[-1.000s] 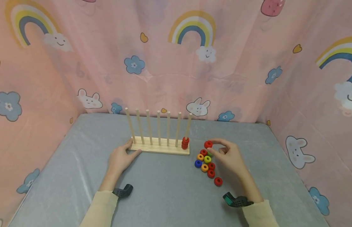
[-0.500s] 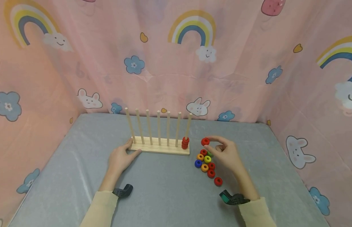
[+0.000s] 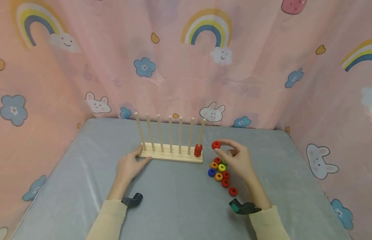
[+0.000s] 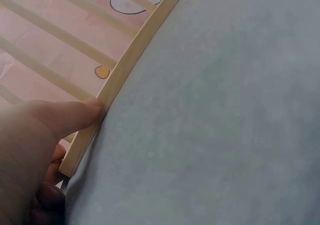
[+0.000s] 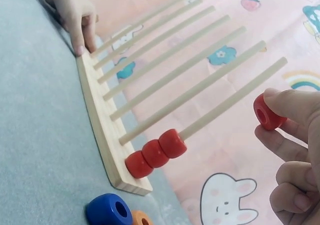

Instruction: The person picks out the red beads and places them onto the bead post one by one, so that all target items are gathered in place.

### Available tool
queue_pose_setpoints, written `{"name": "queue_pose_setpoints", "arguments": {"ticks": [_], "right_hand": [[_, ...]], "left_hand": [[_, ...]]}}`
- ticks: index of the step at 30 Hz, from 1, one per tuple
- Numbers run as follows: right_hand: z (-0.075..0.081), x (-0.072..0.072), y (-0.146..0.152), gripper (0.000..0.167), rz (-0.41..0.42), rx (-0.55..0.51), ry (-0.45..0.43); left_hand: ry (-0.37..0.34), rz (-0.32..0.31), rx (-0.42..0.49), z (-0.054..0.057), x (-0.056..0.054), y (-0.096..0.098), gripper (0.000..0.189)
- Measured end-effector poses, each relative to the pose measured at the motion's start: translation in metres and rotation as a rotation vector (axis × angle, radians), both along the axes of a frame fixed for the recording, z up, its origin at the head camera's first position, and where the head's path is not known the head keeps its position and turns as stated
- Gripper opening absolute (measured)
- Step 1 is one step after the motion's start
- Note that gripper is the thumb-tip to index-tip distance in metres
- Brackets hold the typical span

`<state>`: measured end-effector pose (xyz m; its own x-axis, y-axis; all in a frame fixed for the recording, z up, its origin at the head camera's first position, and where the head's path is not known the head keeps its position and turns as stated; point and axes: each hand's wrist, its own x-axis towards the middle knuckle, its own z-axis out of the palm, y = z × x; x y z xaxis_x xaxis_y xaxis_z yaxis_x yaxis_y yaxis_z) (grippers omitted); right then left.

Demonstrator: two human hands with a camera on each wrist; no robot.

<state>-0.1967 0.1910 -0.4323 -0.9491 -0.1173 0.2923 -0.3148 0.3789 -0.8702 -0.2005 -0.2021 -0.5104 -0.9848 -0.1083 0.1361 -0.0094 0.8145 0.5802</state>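
At the nine o'clock end of the wooden peg rack [image 3: 173, 155], my left hand [image 3: 129, 167] grips it, presumably for steadiness; off three o'clock, my right hand [image 3: 239, 160] pinches a red bead [image 5: 273, 119], its hole [image 5: 262, 116] left clear.

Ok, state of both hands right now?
Left hand: gripping one end of the wooden base.
Right hand: pinching a red bead between thumb and fingers.

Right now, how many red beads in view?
8: three red beads stacked on the right-end peg, one red bead pinched in the right hand, four loose on the table: one beside the green bead, three lower in the head view. The hand may hide more.
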Motion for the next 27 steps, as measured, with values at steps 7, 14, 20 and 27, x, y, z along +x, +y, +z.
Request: {"name": "queue_pose_setpoints", "arguments": {"ticks": [7,14,20,27], "right_hand": [[0.003,-0.003,-0.006,0.034,-0.009,-0.031,0.008],[0.013,-0.002,-0.015,0.033,-0.037,-0.039,0.01],[0.029,0.003,-0.025,0.032,-0.05,-0.05,0.01],[0.017,-0.008,-0.022,0.033,-0.05,-0.07,0.073]], "left_hand": [[-0.005,0.001,0.007,0.001,0.0,0.0,0.077],[-0.004,-0.003,0.018,0.001,-0.001,0.0,0.076],[-0.008,-0.014,0.029,0.0,-0.001,-0.001,0.077],[-0.007,-0.02,0.03,-0.001,-0.001,-0.001,0.077]]}}
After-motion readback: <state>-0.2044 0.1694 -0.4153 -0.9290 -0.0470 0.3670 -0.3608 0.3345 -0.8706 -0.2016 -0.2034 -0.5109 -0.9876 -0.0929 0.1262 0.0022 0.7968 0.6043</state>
